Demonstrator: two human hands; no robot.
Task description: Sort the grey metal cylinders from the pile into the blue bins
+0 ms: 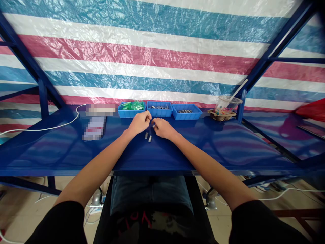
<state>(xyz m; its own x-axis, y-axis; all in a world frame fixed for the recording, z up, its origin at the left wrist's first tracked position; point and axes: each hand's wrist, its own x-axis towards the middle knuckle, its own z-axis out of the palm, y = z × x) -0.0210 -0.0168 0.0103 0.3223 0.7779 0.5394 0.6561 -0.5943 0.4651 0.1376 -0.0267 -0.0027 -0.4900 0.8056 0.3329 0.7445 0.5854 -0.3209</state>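
Pinching small pale piece (pixel 153 126) in right hand (pixel 164 128); holding left hand (pixel 140 122) curled, cannot tell whether around anything. Just beyond two metal cylinders (pixel 150 138) on blue table (pixel 175 156).

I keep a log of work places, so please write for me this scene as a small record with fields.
left hand: left hand, fingers curled; what it holds is hidden
right hand: right hand, small shiny piece at its fingertips, grip unclear
near hands: two metal cylinders on the blue table
bins: left bin with green plastic; middle bin and right bin with small parts
far right: clear cup with straw
backdrop: striped sheet
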